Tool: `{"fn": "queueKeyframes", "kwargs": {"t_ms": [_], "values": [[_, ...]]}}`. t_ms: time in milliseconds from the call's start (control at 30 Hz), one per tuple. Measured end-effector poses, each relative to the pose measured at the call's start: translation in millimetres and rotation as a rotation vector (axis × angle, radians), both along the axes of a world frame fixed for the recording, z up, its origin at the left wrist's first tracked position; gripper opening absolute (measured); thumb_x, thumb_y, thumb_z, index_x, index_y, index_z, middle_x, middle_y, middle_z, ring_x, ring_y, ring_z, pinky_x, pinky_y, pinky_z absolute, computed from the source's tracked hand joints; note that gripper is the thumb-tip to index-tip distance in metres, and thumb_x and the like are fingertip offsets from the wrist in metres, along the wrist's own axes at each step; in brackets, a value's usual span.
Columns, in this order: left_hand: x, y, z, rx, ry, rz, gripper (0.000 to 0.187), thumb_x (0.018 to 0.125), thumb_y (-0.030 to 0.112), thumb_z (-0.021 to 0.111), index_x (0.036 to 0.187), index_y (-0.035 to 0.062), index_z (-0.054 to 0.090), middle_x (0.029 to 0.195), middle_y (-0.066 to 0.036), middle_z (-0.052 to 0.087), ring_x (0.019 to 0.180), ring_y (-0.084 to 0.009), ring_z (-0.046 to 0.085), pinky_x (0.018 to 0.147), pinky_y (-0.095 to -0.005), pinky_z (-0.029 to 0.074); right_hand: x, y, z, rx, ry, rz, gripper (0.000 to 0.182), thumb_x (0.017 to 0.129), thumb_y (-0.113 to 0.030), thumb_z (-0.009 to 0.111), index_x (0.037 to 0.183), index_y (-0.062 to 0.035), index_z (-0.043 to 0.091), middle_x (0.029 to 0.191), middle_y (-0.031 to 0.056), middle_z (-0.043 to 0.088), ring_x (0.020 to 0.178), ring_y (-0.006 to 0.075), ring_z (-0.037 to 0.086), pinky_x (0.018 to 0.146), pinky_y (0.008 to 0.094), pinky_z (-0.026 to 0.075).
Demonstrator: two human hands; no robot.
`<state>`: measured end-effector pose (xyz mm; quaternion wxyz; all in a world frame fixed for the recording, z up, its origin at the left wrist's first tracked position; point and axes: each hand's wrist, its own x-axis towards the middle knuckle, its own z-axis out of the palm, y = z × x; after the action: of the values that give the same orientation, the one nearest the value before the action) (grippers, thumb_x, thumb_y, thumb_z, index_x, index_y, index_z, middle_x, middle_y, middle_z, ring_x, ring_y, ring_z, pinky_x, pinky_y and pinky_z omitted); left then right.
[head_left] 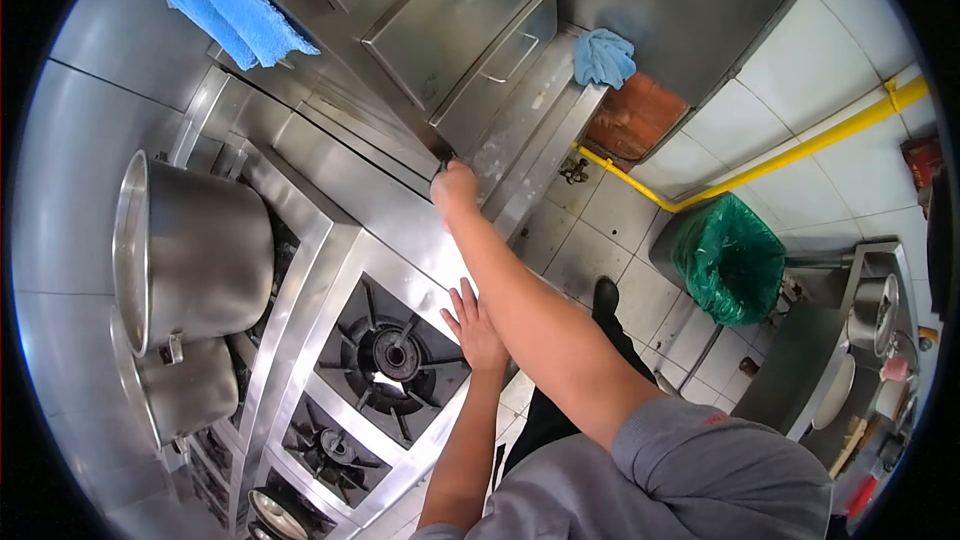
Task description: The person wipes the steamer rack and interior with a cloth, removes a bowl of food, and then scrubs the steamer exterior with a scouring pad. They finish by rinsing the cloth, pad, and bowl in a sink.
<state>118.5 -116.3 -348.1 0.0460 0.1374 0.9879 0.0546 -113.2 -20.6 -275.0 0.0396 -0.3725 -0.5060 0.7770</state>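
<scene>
My right hand (456, 190) reaches across to the lower corner of the steel drawer cabinet (405, 70). Its fingers are closed, and a small dark bit shows at them by the corner; what they hold, I cannot make out. My left hand (478, 335) lies with fingers spread on the steel front edge of the stove (430, 285), beside a black gas burner (395, 352). The right forearm passes above the left hand. Beneath the cabinet runs a steel ledge (520, 155) with whitish smears.
Two large steel pots (205, 250) stand on the left burners. A blue towel (230, 5) hangs at upper left, and a light-blue cloth (604, 58) rests on the ledge. A green-lined bin (735, 260), a yellow pipe (800, 150) and a cluttered counter (830, 380) are at right.
</scene>
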Motion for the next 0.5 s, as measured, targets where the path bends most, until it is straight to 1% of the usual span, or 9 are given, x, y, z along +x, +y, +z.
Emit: {"fn": "queueKeyframes", "kwargs": {"t_ms": [67, 100, 167, 200, 267, 300, 400, 433, 500], "values": [[-2, 2, 3, 0.021, -0.011, 0.007, 0.063, 0.089, 0.036, 0.05, 0.144, 0.0077, 0.036, 0.158, -0.014, 0.017, 0.147, -0.0363, 0.009, 0.116, -0.059, 0.001, -13, -26, -51, 0.28, 0.086, -0.183, 0.01, 0.085, -0.003, 0.047, 0.091, -0.0058, 0.054, 0.073, 0.0097, 0.051, 0.068, 0.0218, 0.052, 0.064, 0.039, 0.043], [-2, 1, 5, 0.039, -0.017, 0.01, 0.064, 0.089, 0.037, 0.05, 0.144, 0.0077, 0.035, 0.158, -0.013, 0.016, 0.147, -0.0363, 0.009, 0.116, -0.0592, 0.002, -17, -28, -70, 0.274, 0.081, -0.181, 0.01, 0.085, -0.003, 0.047, 0.091, -0.0058, 0.054, 0.073, 0.0097, 0.051, 0.068, 0.0218, 0.052, 0.064, 0.039, 0.043], [0, 2, 6, 0.044, -0.007, 0.011, 0.062, 0.089, 0.036, 0.051, 0.143, 0.0085, 0.037, 0.158, -0.014, 0.018, 0.147, -0.0366, 0.011, 0.115, -0.0594, 0.002, -28, -19, -92, 0.276, 0.03, -0.093, 0.008, 0.089, -0.005, 0.05, 0.093, -0.0074, 0.056, 0.076, 0.0084, 0.053, 0.06, 0.0194, 0.051, 0.052, 0.0388, 0.04], [-1, 2, 7, 0.056, 0.005, 0.015, 0.061, 0.089, 0.035, 0.052, 0.143, 0.0093, 0.038, 0.157, -0.014, 0.02, 0.146, -0.037, 0.012, 0.115, -0.0597, 0.003, -25, -10, -82, 0.276, 0.037, -0.091, 0.008, 0.089, -0.005, 0.05, 0.093, -0.0074, 0.056, 0.076, 0.0084, 0.053, 0.06, 0.0194, 0.051, 0.052, 0.0388, 0.04], [-1, 4, 13, 0.122, 0.013, 0.034, 0.059, 0.089, 0.035, 0.052, 0.142, 0.0102, 0.041, 0.156, -0.015, 0.023, 0.146, -0.0375, 0.014, 0.115, -0.0599, 0.004, -3, 16, -34, -0.305, -0.012, -0.022, 0.006, 0.093, -0.009, 0.052, 0.096, -0.0077, 0.057, 0.077, 0.0055, 0.054, 0.056, 0.0157, 0.052, 0.044, 0.0329, 0.038], [-1, 5, 16, 0.187, 0.019, 0.047, 0.057, 0.089, 0.034, 0.053, 0.14, 0.0112, 0.043, 0.155, -0.016, 0.026, 0.145, -0.038, 0.015, 0.115, -0.0601, 0.005, 8, 26, -6, -0.285, -0.039, -0.022, 0.006, 0.095, -0.013, 0.054, 0.098, -0.0092, 0.057, 0.074, 0.0023, 0.053, 0.054, 0.0122, 0.05, 0.04, 0.0282, 0.034], [-1, 8, 26, 0.242, 0.019, 0.063, 0.054, 0.091, 0.034, 0.053, 0.138, 0.0104, 0.044, 0.155, -0.016, 0.027, 0.146, -0.0376, 0.016, 0.115, -0.0594, 0.004, 11, 36, -14, -0.229, -0.072, 0.005, 0.007, 0.093, -0.012, 0.053, 0.086, -0.0127, 0.054, 0.069, 0.0021, 0.051, 0.053, 0.0138, 0.05, 0.041, 0.03, 0.034], [0, 8, 27, 0.244, 0.016, 0.073, 0.054, 0.091, 0.034, 0.053, 0.138, 0.0104, 0.044, 0.155, -0.016, 0.027, 0.146, -0.0376, 0.016, 0.115, -0.0594, 0.004, 13, 40, -17, -0.213, -0.067, 0.152, 0.006, 0.092, -0.01, 0.054, 0.097, -0.0113, 0.055, 0.072, 0.0039, 0.053, 0.052, 0.015, 0.05, 0.041, 0.0307, 0.034], [-2, 8, 29, 0.248, 0.015, 0.069, 0.053, 0.09, 0.032, 0.055, 0.138, 0.0101, 0.046, 0.153, -0.016, 0.029, 0.145, -0.0379, 0.018, 0.115, -0.0592, 0.005, 22, 39, -9, -0.193, -0.087, 0.131, 0.004, 0.091, -0.009, 0.056, 0.095, -0.008, 0.056, 0.072, 0.0048, 0.053, 0.053, 0.0145, 0.05, 0.04, 0.0293, 0.034]]}}
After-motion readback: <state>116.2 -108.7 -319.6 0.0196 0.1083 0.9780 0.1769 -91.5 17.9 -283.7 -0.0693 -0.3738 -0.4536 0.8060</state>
